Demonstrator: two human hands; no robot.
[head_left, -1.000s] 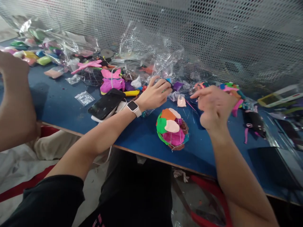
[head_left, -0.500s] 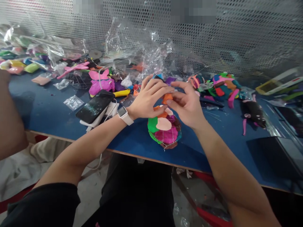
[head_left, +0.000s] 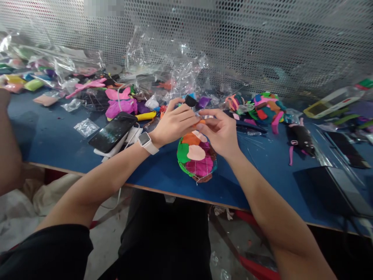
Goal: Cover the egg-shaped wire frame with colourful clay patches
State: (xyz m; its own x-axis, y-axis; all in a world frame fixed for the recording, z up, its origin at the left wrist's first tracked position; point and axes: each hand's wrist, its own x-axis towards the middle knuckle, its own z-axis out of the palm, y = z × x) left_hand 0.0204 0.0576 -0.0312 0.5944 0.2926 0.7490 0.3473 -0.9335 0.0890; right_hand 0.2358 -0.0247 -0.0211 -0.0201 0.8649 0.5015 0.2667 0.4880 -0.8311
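Observation:
My left hand (head_left: 177, 121), with a white-strapped watch (head_left: 148, 143) on its wrist, and my right hand (head_left: 222, 131) meet over the table. Between their fingertips is a small piece of orange modelling clay (head_left: 201, 123), partly hidden; both hands are closed on it. Just below them, on the table, lies a rounded wire-mesh form (head_left: 201, 165) covered in flat clay patches of magenta, green, peach, orange and brown. Its far end is hidden by my hands.
Left of my hands are a black phone (head_left: 112, 134), a yellow-handled cutter (head_left: 145, 116) and a pink clay figure (head_left: 121, 103). Clear plastic wrappers (head_left: 186, 74) line the mesh panel. Rightward lie a multicoloured clay figure (head_left: 268, 107), a black figure (head_left: 301, 138) and a dark box (head_left: 335, 190). Another person's arm (head_left: 8, 147) rests at far left.
My fingertips have closed in around the orange clay, so less of it shows. The whole view has shifted slightly, moving everything a little leftward.

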